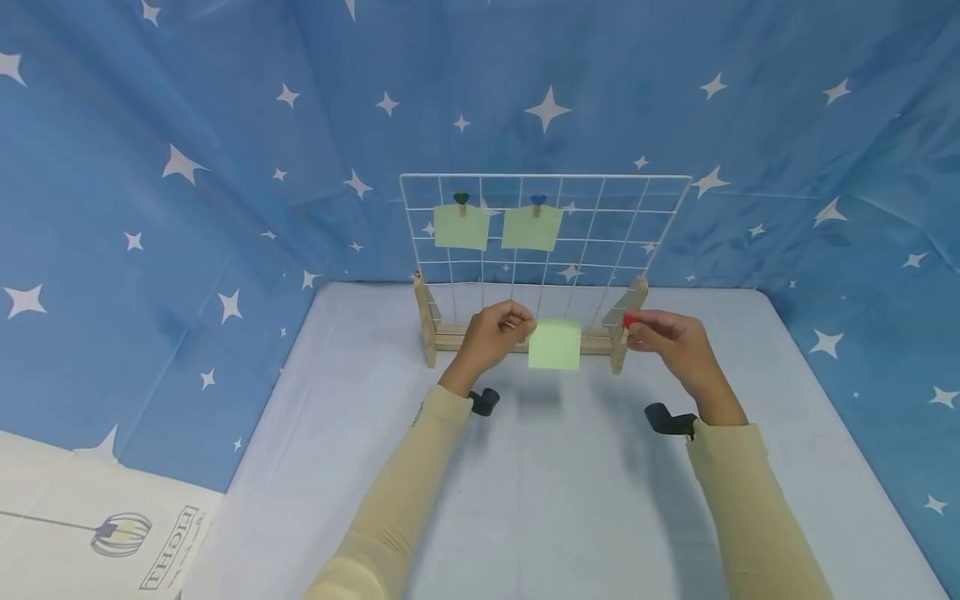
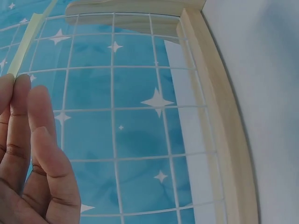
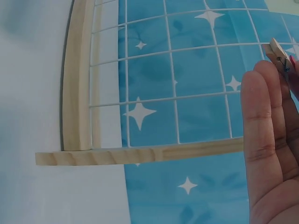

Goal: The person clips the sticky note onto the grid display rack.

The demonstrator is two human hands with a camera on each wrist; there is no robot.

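My left hand (image 1: 489, 335) pinches the left edge of a pale green paper note (image 1: 554, 347) in front of the wire grid's lower part. In the left wrist view, that note (image 2: 24, 44) appears edge-on at the fingertips. To its right, my right hand (image 1: 678, 343) holds a small wooden clothespin with a red top (image 1: 628, 320) beside the rack's right foot. The right wrist view shows the clothespin (image 3: 278, 55) between fingers and thumb; its red part is mostly hidden. Two more pale green notes (image 1: 461, 228) hang on the white grid (image 1: 546, 176), held by green-heart (image 1: 461, 198) and blue-heart (image 1: 537, 200) clothespins.
The grid leans in a wooden stand (image 1: 425, 325) near the back of a white-covered table (image 1: 570, 500). A blue star-patterned curtain (image 1: 315, 125) rises behind it. Dark wrist cameras (image 1: 667, 419) stick out from both wrists. A printed cream cloth (image 1: 67, 533) lies at lower left.
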